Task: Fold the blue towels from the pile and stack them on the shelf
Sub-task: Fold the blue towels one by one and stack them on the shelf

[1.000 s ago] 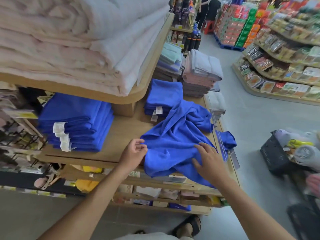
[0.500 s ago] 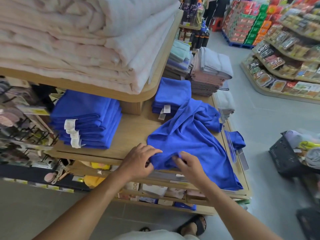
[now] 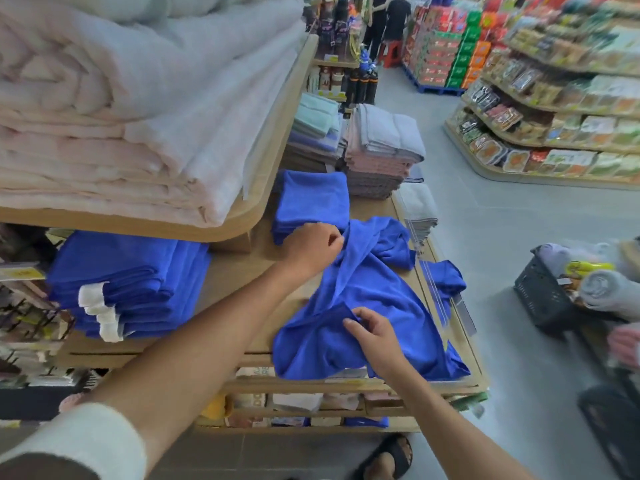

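Bare wood on lower shelf [image 3: 239,271] between left folded blue stack [image 3: 138,275] and loose blue towel [image 3: 377,299]: open lane from the front. Upper shelf [image 3: 266,174] overhangs back left, low headroom there. Back blocked by small folded blue stack [image 3: 311,202] and grey-pink towel pile [image 3: 381,157]. Clear rail [image 3: 433,285] fences right edge, towel draped over it. Aisle floor [image 3: 502,230] free; black basket [image 3: 543,299] farther right
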The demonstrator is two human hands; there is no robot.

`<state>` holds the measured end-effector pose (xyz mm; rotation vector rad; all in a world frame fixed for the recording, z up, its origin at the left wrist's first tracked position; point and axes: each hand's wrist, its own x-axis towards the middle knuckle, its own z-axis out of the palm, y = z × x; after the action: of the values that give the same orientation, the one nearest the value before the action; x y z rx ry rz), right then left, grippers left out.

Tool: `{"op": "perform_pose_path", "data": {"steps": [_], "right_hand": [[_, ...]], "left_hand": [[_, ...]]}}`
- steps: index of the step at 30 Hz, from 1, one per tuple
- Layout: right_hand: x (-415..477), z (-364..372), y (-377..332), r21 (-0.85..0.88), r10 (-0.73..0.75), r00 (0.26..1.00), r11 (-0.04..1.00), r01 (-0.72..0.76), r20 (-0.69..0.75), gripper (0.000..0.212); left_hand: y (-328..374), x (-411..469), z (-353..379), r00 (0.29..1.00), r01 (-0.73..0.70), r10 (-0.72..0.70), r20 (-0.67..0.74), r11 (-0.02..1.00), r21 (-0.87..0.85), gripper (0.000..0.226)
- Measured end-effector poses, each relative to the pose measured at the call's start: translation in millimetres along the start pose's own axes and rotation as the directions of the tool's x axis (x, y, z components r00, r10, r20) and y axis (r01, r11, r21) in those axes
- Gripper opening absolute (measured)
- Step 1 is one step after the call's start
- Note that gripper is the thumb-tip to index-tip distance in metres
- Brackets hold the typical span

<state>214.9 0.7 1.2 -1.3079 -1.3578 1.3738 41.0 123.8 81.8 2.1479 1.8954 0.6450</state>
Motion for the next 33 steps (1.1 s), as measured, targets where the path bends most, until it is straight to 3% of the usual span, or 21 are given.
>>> {"op": "perform_pose_path", "data": {"steps": [6,12,14,16,18,20,22,24,26,27,29,31,33], "right_hand": [[0,-7,0,0.027,0.006,0.999,1.0,-0.005,-0.052,0.011],[2,-12,5,0.024,0.019,0.997,1.0,-0.017,-0.073,0.012],[2,-13,6,0.017,0.017,0.998,1.0,-0.016,-0.064,0.012],[2,-12,8,0.004,0.011,0.998,1.0,-0.01,-0.063,0.012],[0,-13,11,-0.034,-0.023,0.998,0.999,0.021,-0.06,0.017],[-3,-12,14,-0.073,-0.068,0.997,0.995,0.065,-0.033,0.016],[-5,-10,14,-0.095,-0.09,0.996,0.991,0.09,0.002,0.017],[-6,-7,13,-0.11,-0.117,0.993,0.987,0.12,0.031,0.023],[-6,-4,11,-0.126,-0.136,0.99,0.982,0.141,0.046,0.024],[-6,-4,10,-0.135,-0.138,0.989,0.98,0.144,0.051,0.021],[-7,-3,8,-0.144,-0.145,0.987,0.978,0.153,0.062,0.017],[-8,-3,7,-0.14,-0.144,0.987,0.978,0.152,0.065,0.014],[-8,-3,6,-0.124,-0.146,0.988,0.981,0.151,0.055,0.016]], "left_hand": [[21,59,38,0.967,0.175,-0.193,0.167,0.977,0.118,0.046],[29,51,43,0.993,0.111,-0.108,0.054,0.992,-0.068,0.011],[28,43,29,0.998,0.04,-0.05,-0.033,0.967,-0.25,0.018],[21,28,8,0.976,-0.105,0.011,-0.217,0.897,-0.429,0.024],[0,3,-8,0.895,-0.279,0.07,-0.441,0.858,-0.43,0.026],[-33,-29,-15,0.846,-0.324,0.101,-0.523,0.878,-0.354,0.021],[-67,-62,-14,0.896,-0.29,0.16,-0.414,0.917,-0.275,0.018],[-94,-84,-7,0.983,-0.175,0.162,-0.09,0.971,-0.163,0.019],[-105,-97,-2,0.981,-0.049,0.057,0.186,0.998,-0.05,0.024],[-105,-101,-2,0.979,-0.017,0.023,0.201,0.999,-0.036,0.028],[-97,-106,-3,0.995,-0.068,0.073,0.072,0.996,-0.064,0.038],[-80,-107,-2,0.97,-0.241,0.244,0.018,0.964,-0.11,0.044],[-62,-109,2,0.907,-0.387,0.41,0.097,0.901,-0.196,0.042]]}}
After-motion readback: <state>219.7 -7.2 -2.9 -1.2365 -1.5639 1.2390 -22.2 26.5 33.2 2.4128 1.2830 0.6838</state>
